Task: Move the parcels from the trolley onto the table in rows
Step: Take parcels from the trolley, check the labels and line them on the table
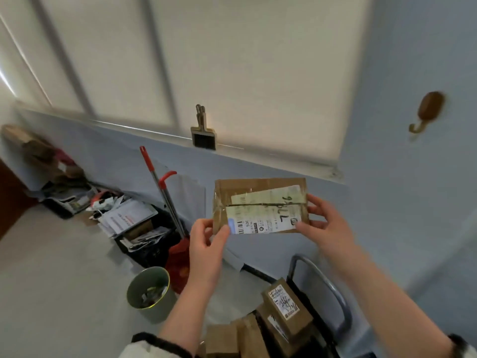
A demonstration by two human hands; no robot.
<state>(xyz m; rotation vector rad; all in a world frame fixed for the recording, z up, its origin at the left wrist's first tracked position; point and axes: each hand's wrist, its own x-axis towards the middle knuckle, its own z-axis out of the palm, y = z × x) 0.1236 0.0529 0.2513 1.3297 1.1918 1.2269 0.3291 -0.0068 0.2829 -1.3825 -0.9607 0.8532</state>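
You are holding one flat cardboard parcel up in the centre of the frame, clear of everything else, with its labelled face turned toward you; your left hand is pinching the lower left corner between thumb and fingers, and your right hand is gripping the right edge, thumb on the label side and the other fingers curling behind the box; both grips are closing on the carton itself, not on the tape. The parcel is reading as light, since two fingertip holds are carrying it without the wrists sagging; treat that as a judgement only. The board is looking stiff, but the glossy tape and the shipping label are probably slippery, so you should be keeping your pads on bare cardboard at the edges or corners; the split along the taped seam is suggesting the flaps could give under pressure at mid-face. The remaining parcels are lying on the trolley at the lower right of the frame; the table is not appearing in this view, so you will likely be turning to find it before setting the box down in its row.
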